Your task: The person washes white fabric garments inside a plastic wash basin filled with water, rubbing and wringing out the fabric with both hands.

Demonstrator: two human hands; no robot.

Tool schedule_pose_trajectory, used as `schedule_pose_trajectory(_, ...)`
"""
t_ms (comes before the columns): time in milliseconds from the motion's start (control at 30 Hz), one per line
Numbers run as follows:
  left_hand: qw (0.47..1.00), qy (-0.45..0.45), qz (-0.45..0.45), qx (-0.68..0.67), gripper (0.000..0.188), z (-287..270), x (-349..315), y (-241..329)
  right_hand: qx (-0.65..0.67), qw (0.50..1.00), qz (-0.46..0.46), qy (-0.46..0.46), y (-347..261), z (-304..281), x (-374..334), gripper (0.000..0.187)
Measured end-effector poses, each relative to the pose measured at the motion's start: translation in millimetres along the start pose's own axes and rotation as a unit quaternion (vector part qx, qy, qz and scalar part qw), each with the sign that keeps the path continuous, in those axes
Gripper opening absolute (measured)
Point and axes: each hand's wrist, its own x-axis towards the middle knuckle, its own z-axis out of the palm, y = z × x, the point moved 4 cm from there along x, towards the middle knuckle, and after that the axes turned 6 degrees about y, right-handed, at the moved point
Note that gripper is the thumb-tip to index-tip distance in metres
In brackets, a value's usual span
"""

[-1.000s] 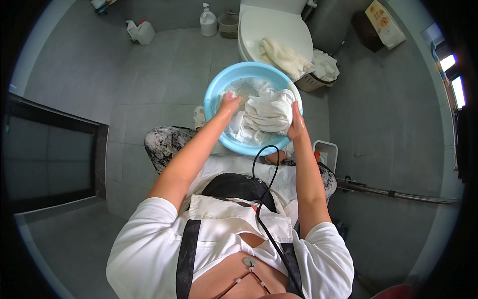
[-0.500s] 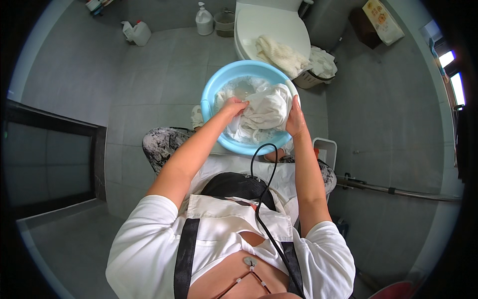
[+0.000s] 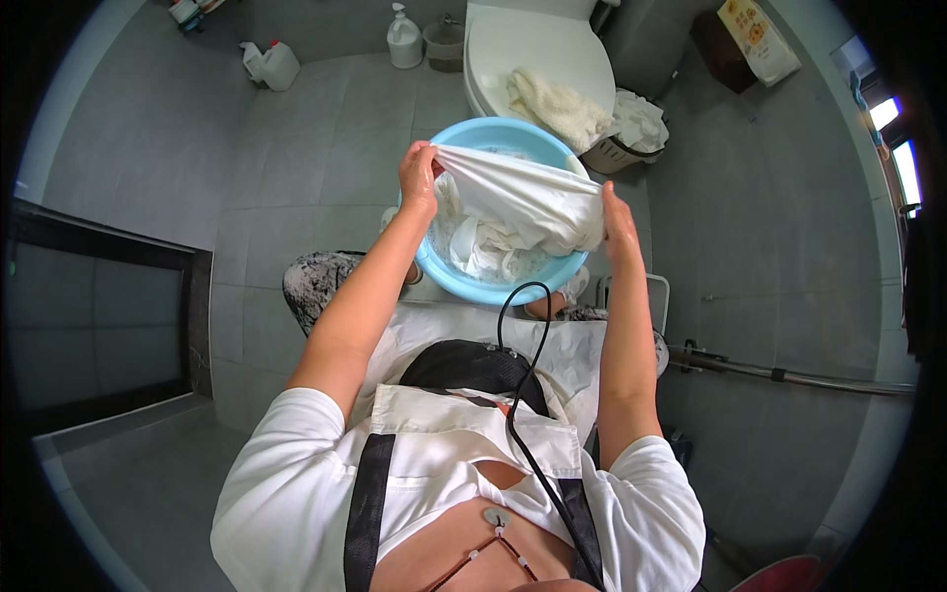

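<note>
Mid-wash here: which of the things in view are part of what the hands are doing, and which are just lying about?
In use:
left hand
right hand
white cloth stretched between them
light blue basin holding more wet laundry

Lying about:
towel on toilet lid
pump bottle
white jug
small bin
</note>
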Motion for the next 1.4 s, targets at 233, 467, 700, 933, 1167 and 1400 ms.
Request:
schedule_pose_trajectory(233,0.972,-0.037,0.187,0.141,0.011,13.1,2.8,20.8,0.147,0.985,-0.091,0.006,-3.3,-10.0,22.3,0.031)
schedule_pose_trajectory(467,0.964,-0.107,0.101,0.220,0.020,6.9,20.4,-5.0,0.107,0.960,-0.257,-0.031,-15.5,14.5,19.1,0.020)
schedule_pose_trajectory(700,0.740,-0.270,0.136,0.601,0.070,-12.5,16.8,-87.6,-0.354,0.877,-0.326,-0.021,-6.4,101.9,-2.6,0.067)
schedule_pose_trajectory(933,0.580,-0.166,0.214,0.769,0.035,-3.5,-5.8,-93.2,-0.456,0.802,-0.386,-0.012,31.9,129.7,11.7,0.090)
schedule_pose_trajectory(1167,0.534,-0.198,0.134,0.811,0.030,-18.3,-4.2,-118.9,-0.596,0.742,-0.298,-0.076,75.5,148.5,44.0,0.043)
schedule_pose_trajectory(1400,0.478,-0.291,0.095,0.823,0.033,-14.4,8.7,-125.2,-0.555,0.810,-0.173,-0.083,115.4,143.8,76.0,0.045)
